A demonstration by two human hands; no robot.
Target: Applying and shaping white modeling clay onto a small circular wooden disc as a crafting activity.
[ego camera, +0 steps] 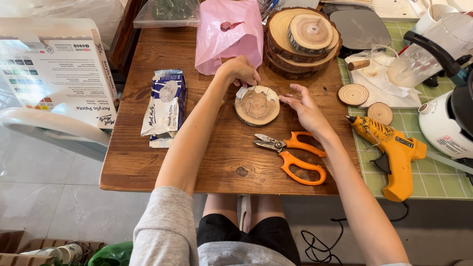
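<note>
Wooden slice sits mid-table, white clay only along its top edge, most of its face bare. I pinch that clay with my left hand; my right hand, open, steadies the rim.

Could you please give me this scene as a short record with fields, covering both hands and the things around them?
Surface: wooden table
Left hand: fingers pinch white clay at the top edge of a wood slice
Right hand: steadies the slice's right edge
Below the slice: orange scissors, open
Right: yellow glue gun on a green mat
Left: clay packet
Behind: pink bag, stack of wood slices
</note>
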